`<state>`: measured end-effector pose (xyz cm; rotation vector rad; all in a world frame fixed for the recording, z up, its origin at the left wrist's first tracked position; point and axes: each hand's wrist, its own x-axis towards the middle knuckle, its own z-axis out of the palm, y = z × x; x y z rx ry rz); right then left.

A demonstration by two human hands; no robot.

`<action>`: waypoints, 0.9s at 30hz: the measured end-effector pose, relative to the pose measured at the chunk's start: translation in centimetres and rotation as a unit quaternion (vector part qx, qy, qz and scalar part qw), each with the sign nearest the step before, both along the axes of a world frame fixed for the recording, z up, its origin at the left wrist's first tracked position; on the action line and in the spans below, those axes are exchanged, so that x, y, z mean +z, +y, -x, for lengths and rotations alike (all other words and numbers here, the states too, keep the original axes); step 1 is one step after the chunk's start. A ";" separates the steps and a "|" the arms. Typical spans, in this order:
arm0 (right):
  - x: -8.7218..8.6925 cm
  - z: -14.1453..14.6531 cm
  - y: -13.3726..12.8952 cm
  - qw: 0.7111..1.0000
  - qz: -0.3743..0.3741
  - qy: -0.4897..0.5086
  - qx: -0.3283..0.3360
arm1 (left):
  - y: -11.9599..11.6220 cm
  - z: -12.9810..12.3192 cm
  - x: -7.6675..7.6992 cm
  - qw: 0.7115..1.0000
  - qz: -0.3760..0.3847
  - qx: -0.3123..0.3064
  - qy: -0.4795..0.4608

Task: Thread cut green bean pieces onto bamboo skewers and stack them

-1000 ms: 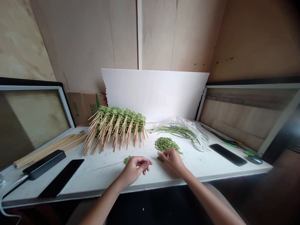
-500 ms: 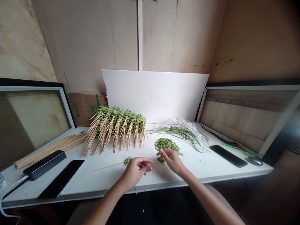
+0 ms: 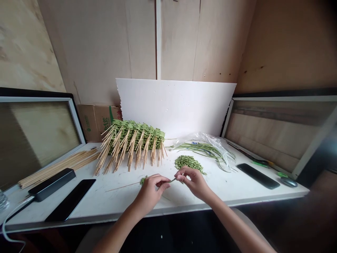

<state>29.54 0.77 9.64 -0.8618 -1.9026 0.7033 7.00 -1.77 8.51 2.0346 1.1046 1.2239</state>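
Observation:
A thin piece of green stem (image 3: 172,180) spans the gap between my two hands above the front of the table. My left hand (image 3: 152,188) pinches its left end between thumb and fingers. At its right end, the thumb and fingertips of my right hand (image 3: 191,178) are closed on it. Just behind my left hand, a bamboo skewer (image 3: 122,187) carries a short row of green pieces (image 3: 143,180), partly hidden by that hand. Beyond my right hand is a heap of short cut green stems (image 3: 189,163).
Filled skewers (image 3: 137,135) are stacked at the back left, sticks pointing forward. Bare skewers (image 3: 60,167), a black box (image 3: 52,184) and a dark slab (image 3: 71,200) lie left. Long green stems (image 3: 200,148) in a plastic bag (image 3: 218,144), a phone (image 3: 258,175) and a mouse (image 3: 289,181) lie right.
My hands have come closer together. The loosely open fingers have closed, and a green stem piece now stretches between them. A thin strand at the table's front edge is gone from there.

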 end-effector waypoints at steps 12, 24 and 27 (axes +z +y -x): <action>1.1 0.8 -1.5 0.994 -0.070 -0.084 0.019 | -0.3 0.0 0.0 0.996 -0.088 0.011 0.009; -0.8 2.7 -1.9 0.965 0.128 0.140 0.184 | -1.0 -1.2 0.3 0.978 0.078 -0.116 -0.156; -0.6 2.4 -1.5 0.954 0.165 0.176 0.177 | -0.4 -1.1 -0.4 0.967 0.114 -0.122 -0.192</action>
